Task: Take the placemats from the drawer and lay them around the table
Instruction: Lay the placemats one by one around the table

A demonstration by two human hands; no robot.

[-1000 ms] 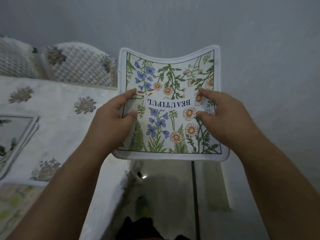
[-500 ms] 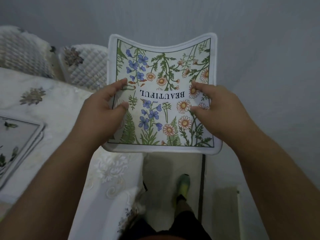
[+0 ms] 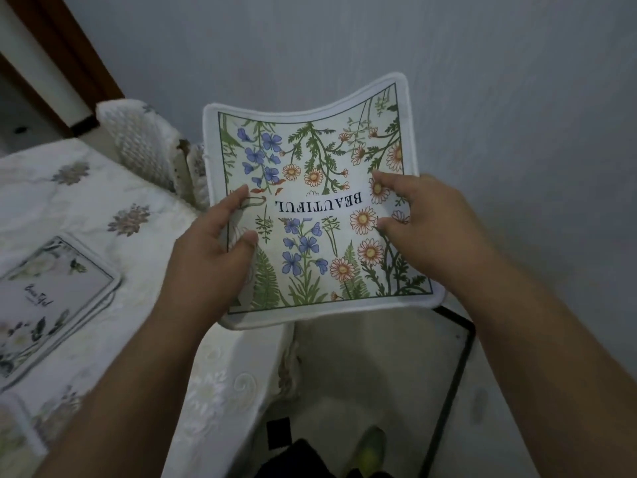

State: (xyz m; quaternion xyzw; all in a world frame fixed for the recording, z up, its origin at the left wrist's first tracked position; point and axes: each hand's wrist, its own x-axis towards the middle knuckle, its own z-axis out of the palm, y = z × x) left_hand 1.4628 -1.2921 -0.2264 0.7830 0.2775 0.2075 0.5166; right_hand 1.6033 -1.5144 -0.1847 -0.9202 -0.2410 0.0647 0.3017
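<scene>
A floral placemat point(image 3: 310, 188) with a white border and the word BEAUTIFUL printed upside down hangs in the air past the table's right corner. My left hand point(image 3: 213, 250) pinches its left edge and my right hand point(image 3: 424, 225) pinches its right edge, so the mat sags in the middle. A second placemat point(image 3: 48, 298) with pale flowers lies flat on the table point(image 3: 103, 201) at the left. The corner of another mat point(image 3: 17, 422) shows at the lower left.
The table wears a white cloth with grey flower prints. Quilted chair backs point(image 3: 144, 146) stand at its far side. A wooden door frame point(image 3: 51, 56) runs along the upper left. The floor and my foot in a green shoe point(image 3: 370, 453) show below.
The view has swung right and the mat now tilts slightly, its right side higher. The door frame has come into view and the table's mat sits further in. Both hands keep their grip.
</scene>
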